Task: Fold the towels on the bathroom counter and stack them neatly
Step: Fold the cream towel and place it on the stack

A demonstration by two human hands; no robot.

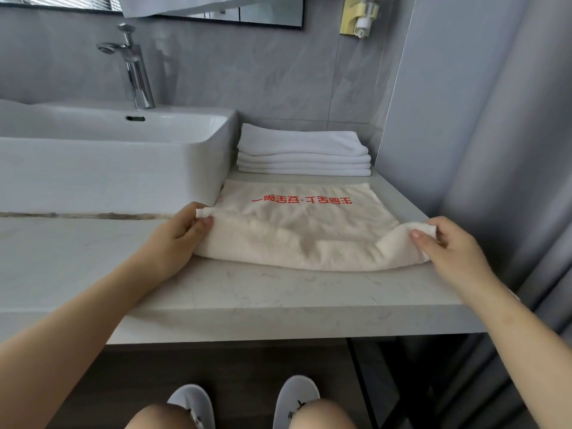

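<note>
Both hands are on the cream towel (297, 230), which lies spread on the right part of the counter (278, 298), between the basin and the counter's right edge. Red characters run across its far half, upside down from where the person stands. The left hand (182, 233) pinches the towel's left corner, thumb and fingers closed on a small bunched tuft of cloth just beside the basin's front right corner. The right hand (445, 246) pinches the opposite corner near the counter's right edge, a fold of fabric caught between thumb and fingers, and that corner is lifted a little off the surface. The near edge of the towel sags in a soft roll between the two hands, lying well back from the counter's front edge.

Behind it, at the counter's back right corner against the wall, sits the stack of white towels (303, 156), folded flat, layers lined up, just beyond the cream towel's far edge. The white basin (117, 168) takes up the left of the counter, with the chrome faucet (133, 66) standing behind it. A yellow dispenser (359, 15) hangs on the wall above the stack. Down below the counter's front edge, two white slippers (244, 400) show on the floor.
</note>
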